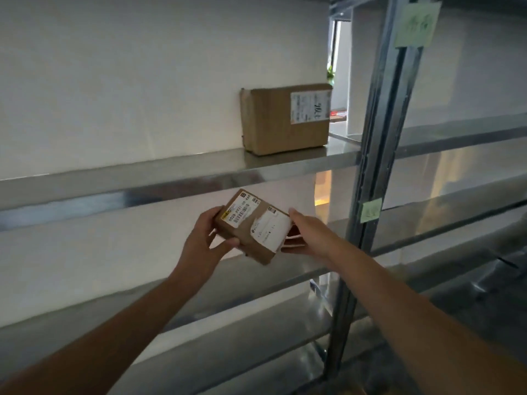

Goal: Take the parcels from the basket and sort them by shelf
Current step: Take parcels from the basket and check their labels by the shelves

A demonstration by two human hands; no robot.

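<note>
The small cardboard parcel (252, 226) is held in the air in front of the metal shelving, tilted so its labelled face turns up toward the camera, with its far corner just below the front lip of the upper shelf (171, 172); a white shipping label (272, 228) covers the right part of that face and a barcode label (239, 212) with a yellow patch lies along the left part; the left hand (204, 240) grasps the parcel's left end, thumb curled against the near edge and fingers wrapped over the far side; the right hand (309, 235) grasps the right end, one digit lying along the top edge and the others tucked beneath; behind and below the parcel runs a lower shelf (285, 276); on the upper shelf, well apart from the held parcel, a larger brown parcel (285, 119) stands on edge against the white wall (142, 81), its own white label at the upper right; just to its right rises the grey upright post (376, 138), which carries a green sticky note (416, 24) near the top and a smaller green note (370, 210) lower down; the writing on both is too blurred to read.
</note>
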